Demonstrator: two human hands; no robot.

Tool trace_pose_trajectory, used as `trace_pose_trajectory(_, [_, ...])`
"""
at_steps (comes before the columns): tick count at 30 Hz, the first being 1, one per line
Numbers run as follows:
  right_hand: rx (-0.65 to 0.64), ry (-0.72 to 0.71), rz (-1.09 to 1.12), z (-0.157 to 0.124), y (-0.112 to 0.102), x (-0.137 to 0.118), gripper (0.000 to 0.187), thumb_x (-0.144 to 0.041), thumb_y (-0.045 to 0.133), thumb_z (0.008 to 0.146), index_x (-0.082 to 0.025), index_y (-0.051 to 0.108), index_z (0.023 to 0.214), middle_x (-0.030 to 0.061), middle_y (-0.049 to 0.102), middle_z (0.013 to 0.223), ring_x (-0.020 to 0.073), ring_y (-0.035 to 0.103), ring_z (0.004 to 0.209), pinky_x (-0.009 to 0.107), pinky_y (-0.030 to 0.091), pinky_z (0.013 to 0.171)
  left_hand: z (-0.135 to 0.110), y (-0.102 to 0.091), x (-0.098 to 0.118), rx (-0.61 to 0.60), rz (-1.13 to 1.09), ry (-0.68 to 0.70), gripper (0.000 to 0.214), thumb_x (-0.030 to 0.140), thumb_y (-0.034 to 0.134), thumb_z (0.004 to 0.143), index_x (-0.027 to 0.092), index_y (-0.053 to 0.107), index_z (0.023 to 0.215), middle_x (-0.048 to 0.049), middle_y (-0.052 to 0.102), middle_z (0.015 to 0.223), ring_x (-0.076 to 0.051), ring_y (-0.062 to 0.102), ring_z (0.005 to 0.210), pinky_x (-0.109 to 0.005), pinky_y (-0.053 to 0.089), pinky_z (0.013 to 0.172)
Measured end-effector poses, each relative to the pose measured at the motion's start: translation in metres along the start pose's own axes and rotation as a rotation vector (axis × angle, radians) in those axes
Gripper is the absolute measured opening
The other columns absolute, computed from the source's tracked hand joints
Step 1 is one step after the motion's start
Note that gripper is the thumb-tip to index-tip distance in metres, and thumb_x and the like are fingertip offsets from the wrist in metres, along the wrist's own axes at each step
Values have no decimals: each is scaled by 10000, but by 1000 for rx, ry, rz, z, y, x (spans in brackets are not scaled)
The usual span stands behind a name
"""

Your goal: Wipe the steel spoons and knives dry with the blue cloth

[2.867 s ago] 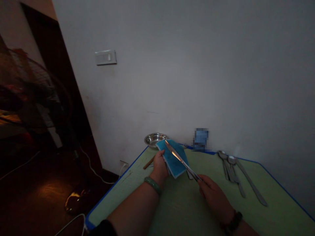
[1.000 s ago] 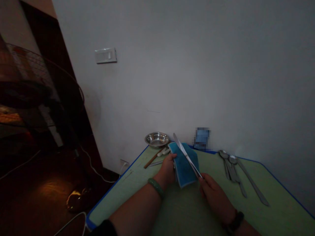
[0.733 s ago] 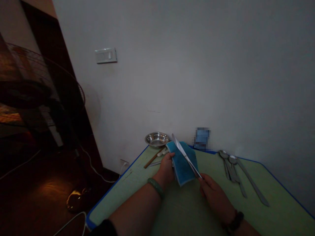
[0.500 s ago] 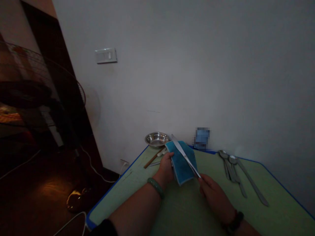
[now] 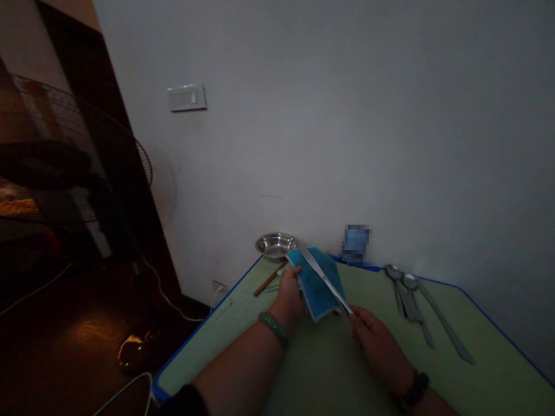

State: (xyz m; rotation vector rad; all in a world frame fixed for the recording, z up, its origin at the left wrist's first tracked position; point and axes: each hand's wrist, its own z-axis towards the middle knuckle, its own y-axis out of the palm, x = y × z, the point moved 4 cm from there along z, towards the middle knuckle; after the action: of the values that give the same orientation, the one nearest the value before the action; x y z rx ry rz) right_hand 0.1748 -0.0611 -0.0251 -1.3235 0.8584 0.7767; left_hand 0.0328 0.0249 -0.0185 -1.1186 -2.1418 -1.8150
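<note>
Dim view, but I'd judge the knife (image 5: 321, 274) stiff, slick, lightish, best held by its handle (image 5: 346, 305), as right hand (image 5: 376, 340) clasps it, left hand (image 5: 290, 293) gripping soft-looking cloth (image 5: 314, 296).

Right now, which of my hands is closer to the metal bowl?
Left. The left hand, gripping the blue cloth, is on the near side of the metal bowl, slightly to its right; the right hand, holding the knife, is farther right and nearer you.
</note>
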Motion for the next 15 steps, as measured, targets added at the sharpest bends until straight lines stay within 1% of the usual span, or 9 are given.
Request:
trace_pose_trajectory(4, [16, 8, 2, -2, -1, 0, 433, -420, 345, 770, -206, 537, 1093, -20, 540, 536, 158, 515, 535, 251, 394, 531, 5, -5, 1, 23, -20, 12, 396, 336, 426, 685, 87, 584, 949, -129, 671, 797, -284, 624, 766, -466, 446, 758])
trace_pose_trajectory(8, [22, -2, -5, -2, -2, -1, 437, -419, 354, 765, -208, 534, 1102, -10, 570, 584, 157, 527, 548, 255, 400, 535, 8, -9, 2, 62, -30, 23, 381, 354, 415, 695, 96, 591, 913, -130, 670, 786, -281, 626, 751, -470, 448, 750])
trace_pose_trajectory(12, [4, 9, -10, -2, -1, 0, 443, -416, 349, 770, -207, 524, 1118, -21, 546, 535, 157, 522, 528, 256, 395, 528, 10, -11, 3, 86, -27, 36, 376, 358, 409, 701, 96, 594, 897, -134, 670, 791, -279, 626, 763, -464, 446, 764])
trace_pose_trajectory(15, [-1, 14, 2, -2, -1, 0, 443, -409, 343, 773, -203, 518, 1124, -28, 528, 515, 155, 517, 522, 254, 391, 523, 11, -13, 4, 99, -86, 46, 348, 336, 434, 699, 93, 596, 888, -126, 671, 778, -273, 626, 768, -455, 447, 771])
